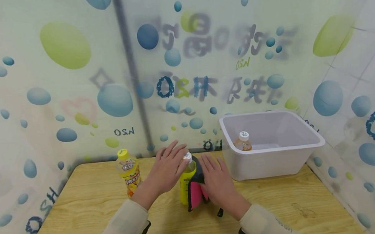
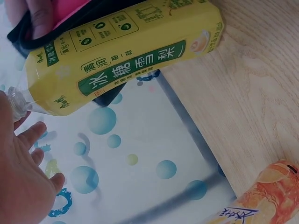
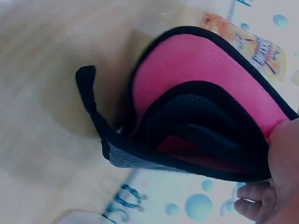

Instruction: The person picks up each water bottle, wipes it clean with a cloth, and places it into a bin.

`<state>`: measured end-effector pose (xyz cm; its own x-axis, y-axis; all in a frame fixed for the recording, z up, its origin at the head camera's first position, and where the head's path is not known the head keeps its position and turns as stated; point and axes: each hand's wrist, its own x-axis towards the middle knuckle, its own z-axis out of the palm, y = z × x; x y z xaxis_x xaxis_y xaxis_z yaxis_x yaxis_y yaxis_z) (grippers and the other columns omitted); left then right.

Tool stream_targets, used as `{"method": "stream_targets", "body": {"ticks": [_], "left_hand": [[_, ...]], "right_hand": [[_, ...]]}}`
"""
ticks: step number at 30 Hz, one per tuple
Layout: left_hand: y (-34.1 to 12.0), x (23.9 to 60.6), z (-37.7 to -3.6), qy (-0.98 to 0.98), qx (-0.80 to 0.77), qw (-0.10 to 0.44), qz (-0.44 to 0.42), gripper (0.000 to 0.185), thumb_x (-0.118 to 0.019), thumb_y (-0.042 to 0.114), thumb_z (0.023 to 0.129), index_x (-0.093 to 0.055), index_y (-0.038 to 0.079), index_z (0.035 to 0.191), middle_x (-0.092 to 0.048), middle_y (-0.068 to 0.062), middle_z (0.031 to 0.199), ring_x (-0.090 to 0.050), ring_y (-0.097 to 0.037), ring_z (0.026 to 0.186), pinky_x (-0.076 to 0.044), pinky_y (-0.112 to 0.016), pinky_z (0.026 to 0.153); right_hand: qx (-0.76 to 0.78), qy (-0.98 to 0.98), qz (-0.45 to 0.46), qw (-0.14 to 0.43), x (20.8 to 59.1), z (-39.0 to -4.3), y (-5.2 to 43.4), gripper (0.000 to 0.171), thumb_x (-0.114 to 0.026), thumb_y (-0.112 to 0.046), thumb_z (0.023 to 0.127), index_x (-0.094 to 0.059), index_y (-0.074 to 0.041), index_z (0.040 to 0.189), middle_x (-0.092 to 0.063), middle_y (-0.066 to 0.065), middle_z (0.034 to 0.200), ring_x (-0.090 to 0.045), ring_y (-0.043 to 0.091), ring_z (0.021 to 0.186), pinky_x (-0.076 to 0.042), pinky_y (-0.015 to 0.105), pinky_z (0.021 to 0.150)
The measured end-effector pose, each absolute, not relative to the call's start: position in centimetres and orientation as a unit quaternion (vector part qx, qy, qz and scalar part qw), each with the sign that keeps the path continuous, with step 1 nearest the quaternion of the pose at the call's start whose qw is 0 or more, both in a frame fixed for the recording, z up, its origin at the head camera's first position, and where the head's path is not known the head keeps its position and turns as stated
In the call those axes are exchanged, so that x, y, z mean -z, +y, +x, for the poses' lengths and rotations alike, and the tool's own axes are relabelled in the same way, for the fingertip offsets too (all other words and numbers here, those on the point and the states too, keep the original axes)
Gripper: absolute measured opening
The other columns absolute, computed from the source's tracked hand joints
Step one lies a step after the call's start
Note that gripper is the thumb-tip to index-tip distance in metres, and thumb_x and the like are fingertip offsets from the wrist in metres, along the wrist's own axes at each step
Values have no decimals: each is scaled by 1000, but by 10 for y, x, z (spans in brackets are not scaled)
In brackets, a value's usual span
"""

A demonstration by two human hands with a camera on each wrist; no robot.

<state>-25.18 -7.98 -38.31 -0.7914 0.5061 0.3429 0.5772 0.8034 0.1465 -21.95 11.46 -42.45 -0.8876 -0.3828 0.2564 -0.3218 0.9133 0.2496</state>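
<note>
A bottle with a yellow label and a white cap stands upright at the table's middle. Around its right side wraps a pink and black padded sleeve. My left hand reaches over the bottle's top with straight fingers, its palm at the cap. My right hand lies flat against the sleeve, fingers straight. The left wrist view has the yellow bottle close up, with my left hand spread beside its neck. In the right wrist view the sleeve curls open next to my right hand.
An orange-juice bottle with a yellow cap stands left of my hands. To the right is a white plastic tub with an orange drink bottle inside. Bubble-printed walls close in the wooden table on three sides.
</note>
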Motion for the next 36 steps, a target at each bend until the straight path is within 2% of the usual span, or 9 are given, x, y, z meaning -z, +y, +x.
{"method": "stream_targets", "body": {"ticks": [6,12,17,29,36], "left_hand": [[-80,383,-251,-937,125,144,-292,48,-33,42,106,-44,18,146,-39,0,155,-20,-25,151,-22,-55,118],[-79,383,-251,-938,126,143,-291,50,-31,43,106,-43,18,147,-38,1,156,-19,-25,151,-21,-54,119],[-80,383,-251,-939,122,144,-288,49,-32,43,106,-42,19,147,-38,1,156,-18,-24,151,-22,-54,119],[-79,384,-250,-938,122,151,-287,49,-32,43,106,-43,19,147,-39,0,155,-21,-25,151,-23,-55,118],[-79,383,-250,-938,124,146,-288,49,-32,43,106,-43,19,147,-39,0,155,-20,-25,151,-23,-55,118]], "right_hand": [[91,-977,173,89,457,-223,110,78,-56,-52,94,-30,-8,153,-32,7,159,-30,22,148,-25,48,120],[62,-983,164,50,479,-224,106,73,-56,-50,95,-36,-6,150,-36,9,157,-33,23,146,-28,48,119],[96,-980,170,32,492,-222,106,69,-53,-50,96,-41,-7,148,-38,6,156,-35,21,146,-29,47,118],[69,-984,165,17,500,-225,108,69,-53,-51,96,-40,-8,148,-38,7,156,-36,20,145,-29,47,118],[54,-983,171,35,490,-225,110,65,-54,-48,96,-44,-8,146,-45,5,152,-40,19,143,-30,49,117]]}}
